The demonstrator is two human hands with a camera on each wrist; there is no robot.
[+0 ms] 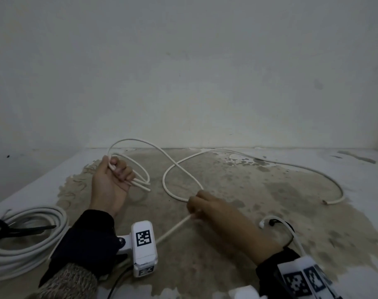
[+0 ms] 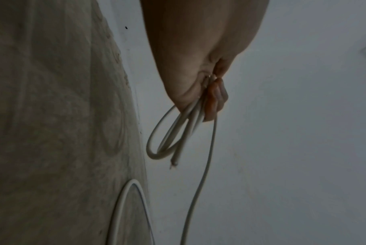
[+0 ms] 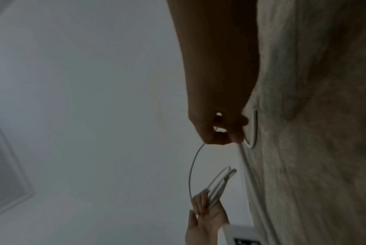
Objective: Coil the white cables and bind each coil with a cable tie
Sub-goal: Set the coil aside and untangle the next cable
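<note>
A long white cable (image 1: 259,157) lies in wide curves over the worn floor, its cut end at the right. My left hand (image 1: 116,175) is raised palm up and grips a small bundle of loops (image 1: 140,169) of that cable; in the left wrist view the loops (image 2: 167,140) hang from the curled fingers (image 2: 215,99). My right hand (image 1: 202,205) pinches the same cable lower down near the floor, where a loop (image 1: 168,186) crosses itself. The right wrist view shows the cable (image 3: 193,165) arching from my right hand (image 3: 221,132) to the left hand (image 3: 205,213).
A finished white coil (image 1: 21,240) bound with a black tie (image 1: 24,229) lies at the lower left. A thin white lead with a black piece (image 1: 272,222) lies by my right wrist. A pale wall (image 1: 183,72) rises close behind the floor.
</note>
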